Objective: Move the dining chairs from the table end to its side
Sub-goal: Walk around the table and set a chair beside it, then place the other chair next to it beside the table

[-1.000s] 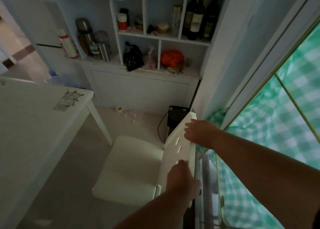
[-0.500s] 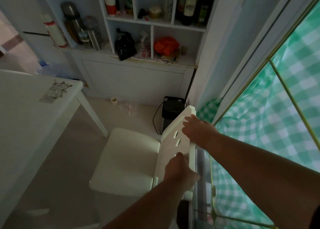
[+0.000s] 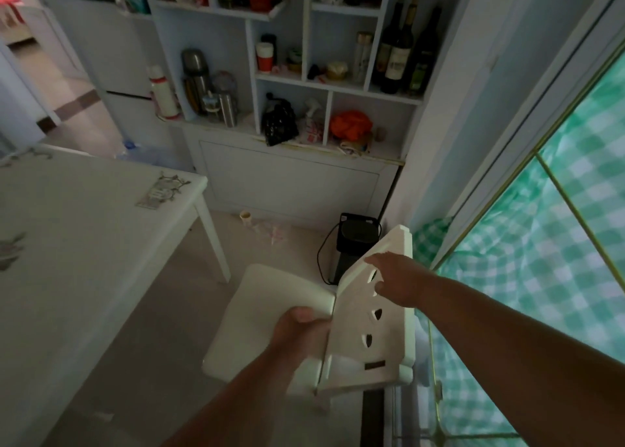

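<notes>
A white dining chair (image 3: 270,314) stands on the floor near the corner of the white table (image 3: 77,230), its seat facing left toward the table. Its backrest, pierced by three small cutouts, leans between my arms. My left hand (image 3: 301,328) is closed on the front side of the backrest, low down by the seat. My right hand (image 3: 399,281) lies over the upper part of the backrest with the fingers curled round its edge. The chair legs are hidden under the seat.
A white shelf unit (image 3: 291,176) with bottles, flasks and bags fills the wall ahead. A black box with a cable (image 3: 355,240) sits on the floor behind the chair. A glass door with a green checked curtain (image 3: 541,260) runs along the right.
The backrest has tipped and turned so its face now shows. My left hand slid from the top edge down to the backrest's front side. The view has tilted upward.
</notes>
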